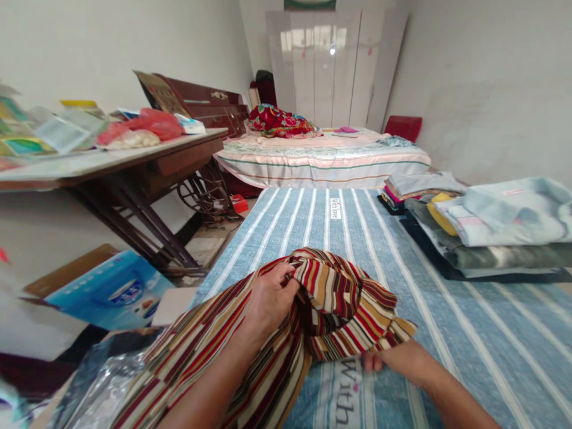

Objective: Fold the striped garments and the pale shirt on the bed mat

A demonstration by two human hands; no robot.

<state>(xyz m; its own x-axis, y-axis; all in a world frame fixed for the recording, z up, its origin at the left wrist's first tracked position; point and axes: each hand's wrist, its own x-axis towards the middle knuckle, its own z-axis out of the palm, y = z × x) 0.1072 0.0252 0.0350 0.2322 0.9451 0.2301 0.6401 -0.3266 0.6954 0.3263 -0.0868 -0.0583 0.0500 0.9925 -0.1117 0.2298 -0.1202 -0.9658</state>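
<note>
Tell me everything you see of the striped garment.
The striped garment looks like soft cloth in red, maroon, tan, cream and black. It lies rumpled on the blue sheet, trailing lower left, its far end bunched into a curl. The left hand pinches that end; the right hand is partly behind its right edge.

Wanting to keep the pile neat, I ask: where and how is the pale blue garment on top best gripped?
Probably by the near edge of the pale blue garment, approached from the near side, fingers beneath, thumb on top. It lies folded and uncovered above the grey-green cloth, with that edge facing the camera.
</note>
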